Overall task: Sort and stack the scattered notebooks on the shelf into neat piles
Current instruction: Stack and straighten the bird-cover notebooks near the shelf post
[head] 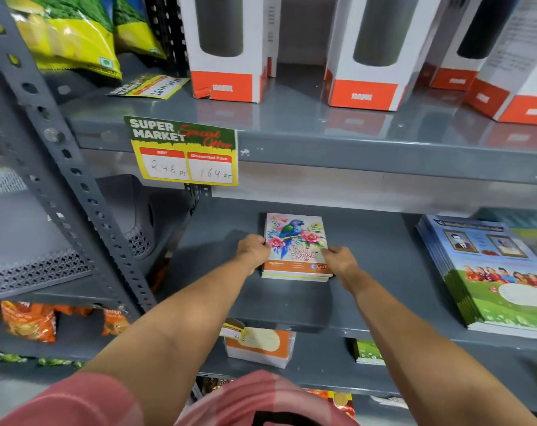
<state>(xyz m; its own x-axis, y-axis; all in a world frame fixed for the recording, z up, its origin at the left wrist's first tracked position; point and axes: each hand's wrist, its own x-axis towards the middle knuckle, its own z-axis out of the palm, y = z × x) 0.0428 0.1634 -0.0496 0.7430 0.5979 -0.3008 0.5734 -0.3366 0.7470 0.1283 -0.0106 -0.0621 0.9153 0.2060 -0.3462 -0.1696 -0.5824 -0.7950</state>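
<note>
Your left hand (254, 249) and right hand (338, 260) clasp parrot stack (295, 245) sides, mid-shelf (368, 290), squared. Blue stack (488, 272) at right edge slightly fanned. Task looks nearly done; blue stack may want squaring.

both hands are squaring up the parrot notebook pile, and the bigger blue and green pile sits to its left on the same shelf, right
Not quite. In the head view the left hand and right hand do press the sides of the parrot notebook pile, but the bigger blue and green pile sits to its right, not its left, on the same shelf.
</note>
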